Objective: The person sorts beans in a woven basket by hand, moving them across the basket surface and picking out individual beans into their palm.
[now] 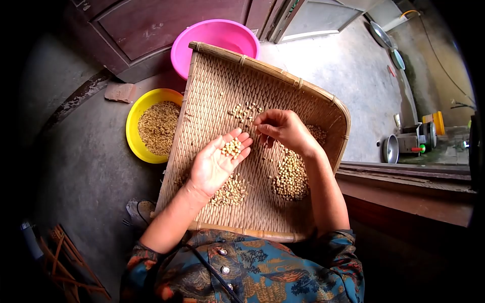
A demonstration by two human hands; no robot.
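1. The tray spans the middle, its low, rimless side facing left and its deeper, raised back to the right; the wide view leaves its long axis uncertain.
2. The pink basin sits beyond the tray's far left corner; the yellow basin, holding brown grain, is to its left.
3. The person's left hand is palm up over the tray, fingers spread and pointing far and right. The right hand comes in from the right, fingers curled toward the left, thumb close to the forefinger; whether that grip pinches a bean cannot be told.
4. Beans lie on the tray in a right pile, a near pile by the left wrist, and a small far patch.
5. The palm beans form a little heap near the left fingers; being roundish, they show no clear long axis. The step in hand looks like picking through beans by fingertip; from here a move calls for a level palm and a light, precise pinch.
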